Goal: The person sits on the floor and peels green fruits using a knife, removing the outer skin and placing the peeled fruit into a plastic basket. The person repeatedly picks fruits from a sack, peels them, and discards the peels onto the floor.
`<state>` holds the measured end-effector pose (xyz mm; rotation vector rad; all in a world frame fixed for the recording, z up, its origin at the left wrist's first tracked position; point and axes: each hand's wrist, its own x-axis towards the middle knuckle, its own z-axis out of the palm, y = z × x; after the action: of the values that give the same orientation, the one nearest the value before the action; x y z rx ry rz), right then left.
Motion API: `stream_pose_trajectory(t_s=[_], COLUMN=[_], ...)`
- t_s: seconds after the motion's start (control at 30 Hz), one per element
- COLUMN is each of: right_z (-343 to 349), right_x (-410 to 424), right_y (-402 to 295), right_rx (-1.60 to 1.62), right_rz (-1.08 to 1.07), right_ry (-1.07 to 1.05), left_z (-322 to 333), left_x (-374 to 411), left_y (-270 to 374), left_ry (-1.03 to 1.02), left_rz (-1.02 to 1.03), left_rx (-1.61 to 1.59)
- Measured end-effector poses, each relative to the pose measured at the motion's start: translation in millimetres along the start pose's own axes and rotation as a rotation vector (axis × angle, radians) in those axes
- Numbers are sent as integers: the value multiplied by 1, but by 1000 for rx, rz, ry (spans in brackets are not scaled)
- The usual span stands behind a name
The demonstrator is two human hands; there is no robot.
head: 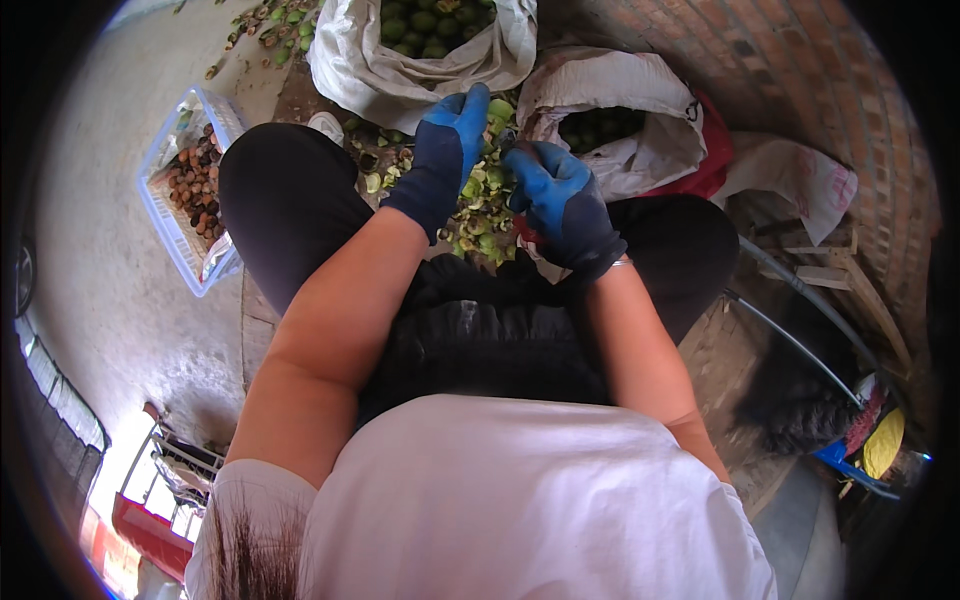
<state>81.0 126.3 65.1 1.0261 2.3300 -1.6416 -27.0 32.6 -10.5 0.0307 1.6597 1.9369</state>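
Note:
My left hand (450,146), in a blue-coated work glove, is raised near the rim of a white woven sack (390,82); its fingers are together, and whether they hold anything cannot be seen. My right hand (553,187), gloved alike, is curled around a small dark object (528,150), perhaps a knife handle, to the right of my left hand. Between and below the hands lies a heap of cut green husks (484,210). Round green fruits (427,30), seemingly green-husked nuts, fill the open sack.
Another woven sack (660,142) with green fruits stands at the right, before a red bag (701,165) and brick wall (825,82). A clear plastic basket (161,195) of brown nuts sits left. More husks (277,34) lie at upper left; a wooden frame (862,285) is at right.

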Motion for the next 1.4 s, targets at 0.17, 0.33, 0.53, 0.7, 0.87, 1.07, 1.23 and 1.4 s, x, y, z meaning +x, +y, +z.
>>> stream_pose_trajectory(t_s=[0.17,0.33,0.53,0.7,0.87,1.07,1.23,1.4], right_z=[-18,-23,-6,-14,-17,3,5,4], right_x=[10,8,-10,4,-1,-13,-13,-14], right_y=[0,-16,0,26,11,9,5,11], right_rx=[65,-39,-301,-339,-132,-427,-491,-515], right_rz=[-6,31,-193,-379,-58,-274,-382,-349], right_ry=[47,60,50,145,80,125,72,95], left_z=[8,-3,0,8,3,8,5,5], left_x=[-8,-11,-1,-11,-10,-4,-5,-10], left_y=[16,12,2,9,2,-7,-4,5], left_ry=[-150,-244,-161,-346,-459,-253,-163,-186], left_rz=[-306,-277,-407,-320,-293,-192,-299,-348], left_rx=[-37,-163,-460,-465,-401,-323,-356,-492])
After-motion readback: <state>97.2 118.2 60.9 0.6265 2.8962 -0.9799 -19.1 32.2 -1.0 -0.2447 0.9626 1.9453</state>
